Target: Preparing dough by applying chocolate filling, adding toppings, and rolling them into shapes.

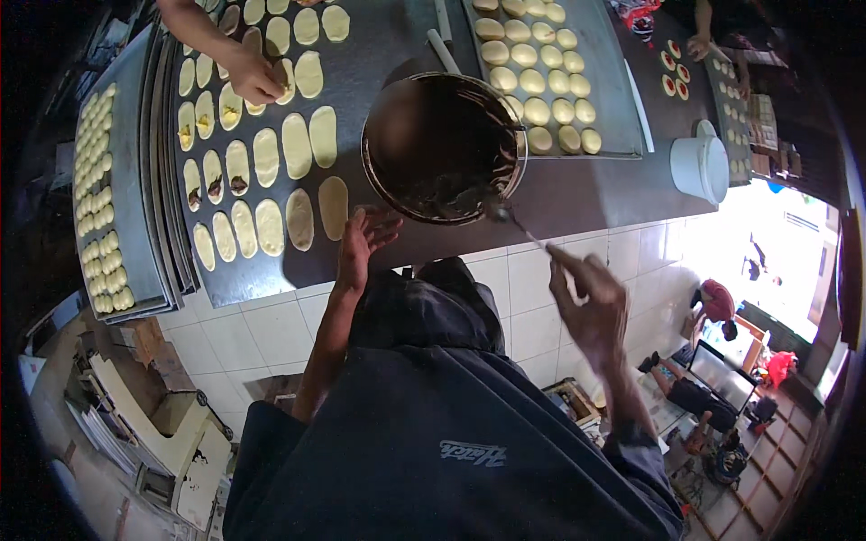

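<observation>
A round bowl [519, 162] of dark brown, thick filling [451, 167] rests on the dark worktable [586, 198]. My right hand [591, 307] grips a spoon [525, 231], its head at the bowl's lower right rim with dark filling on it. My left hand [361, 243] is open, fingers apart, at the bowl's lower left beside oval dough pieces [334, 206]. More flattened ovals lie in rows to the left, several bearing small portions of brown or yellow filling. At the upper left, another person's hand [257, 77] reaches down onto one piece.
Trays of dough [613, 144] stand behind and at far left [144, 270]. A white tub [699, 176] sits at the right edge, near small rounds with red centres [681, 88]. Another person's hand [699, 45] is at upper right. Other people [717, 302] are on the floor at right.
</observation>
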A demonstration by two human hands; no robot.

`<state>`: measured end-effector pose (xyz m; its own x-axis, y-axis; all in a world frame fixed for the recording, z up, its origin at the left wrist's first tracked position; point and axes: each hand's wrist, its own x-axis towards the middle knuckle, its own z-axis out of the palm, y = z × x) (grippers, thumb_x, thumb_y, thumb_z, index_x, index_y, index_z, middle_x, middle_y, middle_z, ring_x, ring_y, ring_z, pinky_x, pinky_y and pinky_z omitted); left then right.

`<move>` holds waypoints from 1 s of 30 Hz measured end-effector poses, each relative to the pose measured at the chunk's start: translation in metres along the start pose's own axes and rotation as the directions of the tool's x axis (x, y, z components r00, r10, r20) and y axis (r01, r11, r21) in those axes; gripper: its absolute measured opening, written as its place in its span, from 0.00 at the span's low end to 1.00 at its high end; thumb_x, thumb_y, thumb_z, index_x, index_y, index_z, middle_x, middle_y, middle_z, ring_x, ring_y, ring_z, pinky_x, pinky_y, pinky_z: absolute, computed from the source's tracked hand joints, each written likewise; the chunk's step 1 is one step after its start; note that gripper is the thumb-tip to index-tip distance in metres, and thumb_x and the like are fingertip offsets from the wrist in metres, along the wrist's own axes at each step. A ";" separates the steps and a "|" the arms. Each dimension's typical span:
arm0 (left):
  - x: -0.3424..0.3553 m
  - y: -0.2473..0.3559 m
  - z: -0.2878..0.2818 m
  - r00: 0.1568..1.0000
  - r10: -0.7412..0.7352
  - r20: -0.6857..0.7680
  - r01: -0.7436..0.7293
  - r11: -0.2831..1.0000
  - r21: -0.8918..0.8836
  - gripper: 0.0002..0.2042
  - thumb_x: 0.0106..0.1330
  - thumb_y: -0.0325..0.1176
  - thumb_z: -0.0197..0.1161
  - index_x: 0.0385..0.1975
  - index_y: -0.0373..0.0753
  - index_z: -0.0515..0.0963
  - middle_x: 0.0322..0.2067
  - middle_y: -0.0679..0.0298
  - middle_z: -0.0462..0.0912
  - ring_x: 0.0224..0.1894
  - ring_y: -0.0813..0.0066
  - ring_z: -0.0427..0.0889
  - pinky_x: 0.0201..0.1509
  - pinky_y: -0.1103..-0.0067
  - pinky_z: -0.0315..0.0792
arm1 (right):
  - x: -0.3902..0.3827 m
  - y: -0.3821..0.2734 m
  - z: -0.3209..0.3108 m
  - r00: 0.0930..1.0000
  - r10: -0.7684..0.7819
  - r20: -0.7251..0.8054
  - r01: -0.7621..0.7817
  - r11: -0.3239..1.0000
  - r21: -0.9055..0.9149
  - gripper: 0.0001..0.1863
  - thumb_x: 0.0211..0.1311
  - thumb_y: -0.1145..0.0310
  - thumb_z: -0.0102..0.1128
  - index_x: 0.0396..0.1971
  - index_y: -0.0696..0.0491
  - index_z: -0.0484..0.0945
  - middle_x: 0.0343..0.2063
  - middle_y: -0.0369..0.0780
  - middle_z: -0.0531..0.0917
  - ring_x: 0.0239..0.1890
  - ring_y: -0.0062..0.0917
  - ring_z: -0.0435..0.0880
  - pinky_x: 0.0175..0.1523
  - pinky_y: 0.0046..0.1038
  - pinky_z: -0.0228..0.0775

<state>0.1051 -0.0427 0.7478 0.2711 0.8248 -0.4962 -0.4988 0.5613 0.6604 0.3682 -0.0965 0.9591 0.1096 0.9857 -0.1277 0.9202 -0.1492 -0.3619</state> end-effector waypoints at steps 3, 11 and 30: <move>0.001 -0.002 0.004 0.999 -0.029 -0.035 0.030 0.999 0.020 0.20 0.72 0.48 0.41 0.48 0.38 0.69 0.45 0.58 0.79 0.48 0.66 0.80 0.52 0.73 0.70 | 0.042 0.017 0.004 0.984 -0.173 0.041 0.171 0.983 0.059 0.13 0.55 0.71 0.61 0.42 0.51 0.83 0.21 0.35 0.77 0.17 0.23 0.68 0.23 0.25 0.61; -0.008 -0.004 0.001 0.981 0.068 -0.181 -0.057 0.996 0.065 0.19 0.74 0.45 0.40 0.49 0.37 0.69 0.49 0.55 0.78 0.51 0.61 0.79 0.51 0.72 0.72 | 0.128 0.051 0.015 0.851 -0.314 0.422 0.260 0.948 0.183 0.10 0.57 0.73 0.60 0.40 0.51 0.82 0.27 0.36 0.82 0.22 0.24 0.77 0.28 0.26 0.66; -0.079 -0.039 -0.009 0.717 0.355 -0.600 -0.150 0.919 0.365 0.18 0.72 0.47 0.43 0.43 0.38 0.71 0.43 0.58 0.78 0.37 0.68 0.78 0.39 0.78 0.66 | 0.304 -0.003 0.098 -0.084 -0.649 0.756 0.694 0.506 0.512 0.11 0.58 0.66 0.56 0.38 0.51 0.84 0.28 0.35 0.85 0.30 0.25 0.79 0.42 0.30 0.70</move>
<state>0.0955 -0.1304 0.7568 -0.4767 0.7496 -0.4592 -0.1986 0.4170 0.8870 0.3619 0.1962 0.8313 -0.8908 -0.0448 -0.4521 0.3492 0.5691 -0.7444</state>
